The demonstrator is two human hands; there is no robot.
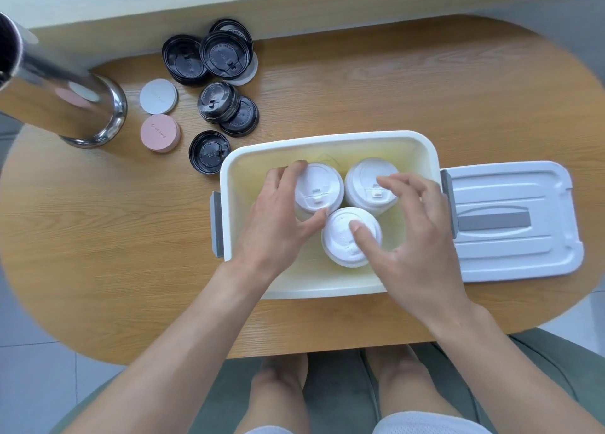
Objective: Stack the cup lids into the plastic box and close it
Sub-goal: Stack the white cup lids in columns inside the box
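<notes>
Head cam, one view only, looking steeply down from above the seated person.

We look fwd and down over the wooden table, nearly top-down; our own knees and the seat show at the bottom edge, the table's far edge and a pale ledge near the top. Wide-angle lens: the table outline bows, and the steel cylinder at upper left leans hard outward. We sit close, approx. at arm's reach: both forearms run in from the bottom, left hand and right hand landing mid-frame over the plastic box. No 2nd view, so no shared area.
</notes>
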